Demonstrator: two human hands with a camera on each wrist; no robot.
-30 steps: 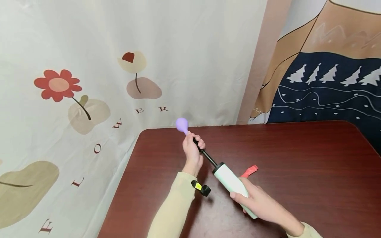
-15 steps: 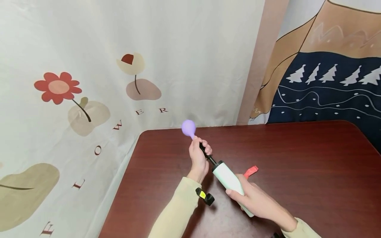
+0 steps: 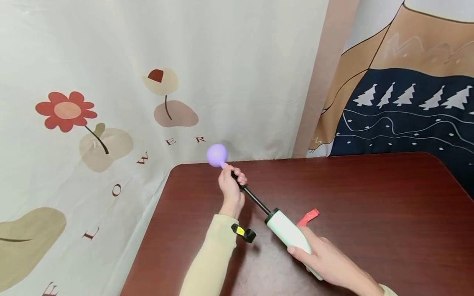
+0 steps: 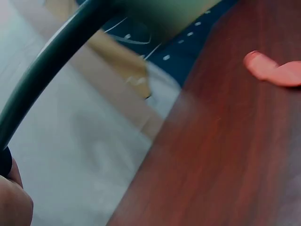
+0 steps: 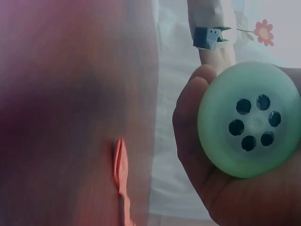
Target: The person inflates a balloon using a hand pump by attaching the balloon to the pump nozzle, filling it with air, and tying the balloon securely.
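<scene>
My left hand [image 3: 230, 187] grips the black handle end of a balloon pump [image 3: 289, 232], with the neck of a small inflated purple balloon [image 3: 217, 155] at its fingertips. A long stretch of black rod [image 3: 256, 200] shows between that hand and the pale green barrel. Around the barrel's lower part curls my right hand [image 3: 329, 259], its thumb lying along the near side. The right wrist view faces the rounded end of the pump [image 5: 256, 122], which has several dark holes. In the left wrist view, only a bit of the left hand [image 4: 14, 202] shows.
A flat red balloon [image 3: 309, 216] lies on the brown table [image 3: 370, 205], just beyond the right hand. A pale curtain [image 3: 240, 82] with printed flowers hangs behind the table's far edge, and a dark blue printed cloth [image 3: 400, 123] hangs at the right.
My left hand first moved in towards the barrel, shortening the visible rod, then drew back up and left, exposing more rod. The purple balloon has grown somewhat. My right hand keeps its grip.
</scene>
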